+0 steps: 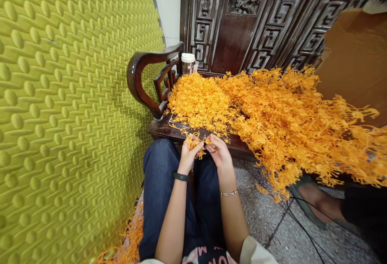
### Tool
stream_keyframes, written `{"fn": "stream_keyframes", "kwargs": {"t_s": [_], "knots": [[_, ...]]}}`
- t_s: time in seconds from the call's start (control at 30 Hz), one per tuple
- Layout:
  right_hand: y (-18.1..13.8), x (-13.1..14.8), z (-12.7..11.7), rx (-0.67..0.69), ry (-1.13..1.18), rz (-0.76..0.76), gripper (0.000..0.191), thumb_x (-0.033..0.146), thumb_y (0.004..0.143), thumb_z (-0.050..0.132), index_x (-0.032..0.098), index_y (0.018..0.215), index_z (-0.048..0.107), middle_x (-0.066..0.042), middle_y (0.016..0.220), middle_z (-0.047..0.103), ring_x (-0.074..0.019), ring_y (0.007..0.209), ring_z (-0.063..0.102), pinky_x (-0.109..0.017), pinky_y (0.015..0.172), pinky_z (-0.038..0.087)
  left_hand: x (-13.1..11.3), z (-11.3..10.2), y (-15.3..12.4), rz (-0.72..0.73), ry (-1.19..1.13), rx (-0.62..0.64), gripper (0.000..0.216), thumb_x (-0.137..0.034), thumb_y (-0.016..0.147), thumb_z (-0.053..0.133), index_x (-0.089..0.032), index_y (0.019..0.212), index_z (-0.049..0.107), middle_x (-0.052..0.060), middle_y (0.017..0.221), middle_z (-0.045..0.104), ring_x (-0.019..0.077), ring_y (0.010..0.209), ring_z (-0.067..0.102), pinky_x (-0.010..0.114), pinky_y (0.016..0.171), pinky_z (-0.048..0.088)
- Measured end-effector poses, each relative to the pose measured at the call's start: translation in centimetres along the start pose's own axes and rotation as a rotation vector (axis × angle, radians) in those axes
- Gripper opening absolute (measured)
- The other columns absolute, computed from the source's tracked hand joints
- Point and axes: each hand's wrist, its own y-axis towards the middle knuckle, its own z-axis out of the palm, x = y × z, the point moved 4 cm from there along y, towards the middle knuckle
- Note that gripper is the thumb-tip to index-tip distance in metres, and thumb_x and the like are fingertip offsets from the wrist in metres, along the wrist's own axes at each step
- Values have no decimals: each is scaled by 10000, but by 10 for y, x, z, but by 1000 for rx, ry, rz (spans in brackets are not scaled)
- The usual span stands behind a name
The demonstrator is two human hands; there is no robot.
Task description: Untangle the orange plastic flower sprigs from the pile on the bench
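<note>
Above my knees, my left hand (191, 151) is closed around a small orange plastic flower sprig (193, 139), whose thin stems and curled tips stick out over the fingers. Close beside it, my right hand (218, 148) pinches a bit of the same orange material between thumb and fingertips. Just beyond my hands, a heap of small orange pieces (199, 98) lies on the dark wooden bench seat (165, 129). To its right spreads a much larger pile of orange stemmed sprigs (281, 115), hanging over the seat's front edge.
A lidded cup (188, 63) stands behind the heap by the curved armrest (142, 64). Yellow-green textured foam (75, 115) covers the left side. Cardboard (356, 54) leans at right. Another person's foot (314, 199) and black cables (305, 231) are on the floor. More orange strands (130, 235) lie at lower left.
</note>
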Motion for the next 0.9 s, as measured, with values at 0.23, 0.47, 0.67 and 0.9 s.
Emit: {"fn": "stream_keyframes", "kwargs": {"t_s": [0.23,0.47,0.67,0.9], "knots": [[-8,6,11,-20,-373,-171,255,324,630,679,152,809,621,51,536,422,-37,452,301,-196,427,227,-3,-9,2,69,33,-98,379,-270,627,686,-134,964,579,-5,691,589,63,534,512,167,463,370],[-8,8,11,-61,-536,-303,184,317,656,652,152,708,588,24,623,499,-81,580,440,-221,585,360,-2,-8,1,61,0,-104,273,-261,614,697,-143,833,586,1,746,604,88,616,552,175,528,414],[-10,11,15,36,-634,-319,238,309,634,673,162,641,486,45,596,456,-78,559,426,-208,554,356,-2,-6,-1,61,-3,-49,222,-230,604,701,-142,764,574,-28,695,580,74,646,544,180,649,425],[-12,4,22,58,-427,-249,230,340,726,590,179,630,457,55,528,416,-70,443,386,-203,413,340,-2,3,-3,-22,-68,1,196,-282,641,659,-137,725,557,-18,598,549,79,521,497,184,473,396]]}}
